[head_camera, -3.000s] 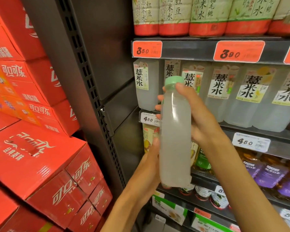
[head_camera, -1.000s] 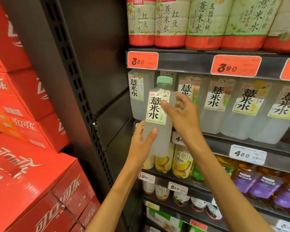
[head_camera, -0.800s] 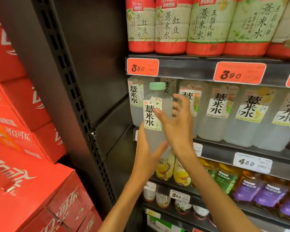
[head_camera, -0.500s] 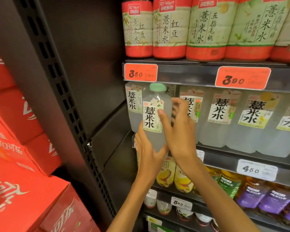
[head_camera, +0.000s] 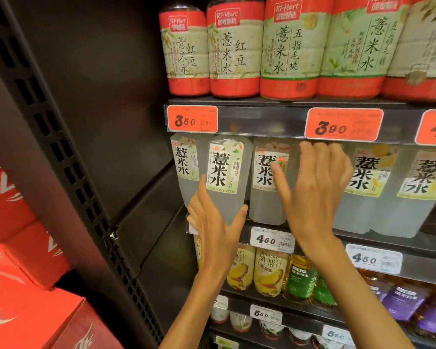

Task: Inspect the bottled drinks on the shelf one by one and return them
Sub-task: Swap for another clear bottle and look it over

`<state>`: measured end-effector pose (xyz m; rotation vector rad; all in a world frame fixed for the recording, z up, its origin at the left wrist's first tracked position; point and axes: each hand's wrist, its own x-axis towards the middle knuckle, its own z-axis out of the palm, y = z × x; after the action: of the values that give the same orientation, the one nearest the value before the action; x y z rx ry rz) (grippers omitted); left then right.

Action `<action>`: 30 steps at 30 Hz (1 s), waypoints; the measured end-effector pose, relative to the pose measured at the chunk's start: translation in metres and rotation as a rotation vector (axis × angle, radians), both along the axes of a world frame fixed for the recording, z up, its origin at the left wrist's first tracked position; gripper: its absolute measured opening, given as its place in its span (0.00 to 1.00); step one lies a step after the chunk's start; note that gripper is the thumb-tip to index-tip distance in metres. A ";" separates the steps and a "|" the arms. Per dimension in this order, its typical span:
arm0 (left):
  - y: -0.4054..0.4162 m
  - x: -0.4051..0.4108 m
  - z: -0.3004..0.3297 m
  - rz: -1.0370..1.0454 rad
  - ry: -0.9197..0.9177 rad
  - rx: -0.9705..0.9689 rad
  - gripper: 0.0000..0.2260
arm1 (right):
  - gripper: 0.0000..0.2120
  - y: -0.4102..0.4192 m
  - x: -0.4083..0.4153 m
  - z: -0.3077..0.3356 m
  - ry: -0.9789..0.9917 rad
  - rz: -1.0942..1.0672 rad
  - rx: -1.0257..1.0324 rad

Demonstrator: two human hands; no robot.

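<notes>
One bottle (head_camera: 226, 177) reshelved, our left hand (head_camera: 215, 224) cradled its base; our spread right hand (head_camera: 317, 187) reached the next; most remained uninspected.

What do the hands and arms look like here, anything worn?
Both arms are bare as far as the frame shows: no sleeves, gloves, watch, rings or bands in view. The left hand and right hand are slim with short, unpainted nails. The forearms run out of the bottom edge, so anything worn above them is out of view.
</notes>
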<state>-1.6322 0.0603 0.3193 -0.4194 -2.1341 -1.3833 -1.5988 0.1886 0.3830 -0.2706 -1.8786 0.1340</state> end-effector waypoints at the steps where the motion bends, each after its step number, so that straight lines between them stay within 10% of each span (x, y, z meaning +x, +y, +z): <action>1: 0.002 0.000 0.001 -0.024 -0.003 0.030 0.40 | 0.20 0.003 -0.004 0.002 -0.028 -0.045 0.022; 16: 0.031 -0.012 -0.015 0.106 0.083 0.048 0.39 | 0.29 0.016 -0.009 0.038 -0.291 0.116 -0.017; 30: 0.039 -0.033 -0.017 0.289 0.144 -0.165 0.27 | 0.26 0.017 -0.007 0.039 -0.134 0.193 0.011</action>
<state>-1.6652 0.0991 0.3022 -0.2523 -2.0998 -0.9917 -1.6056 0.2055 0.4218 -0.0924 -2.0365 0.2414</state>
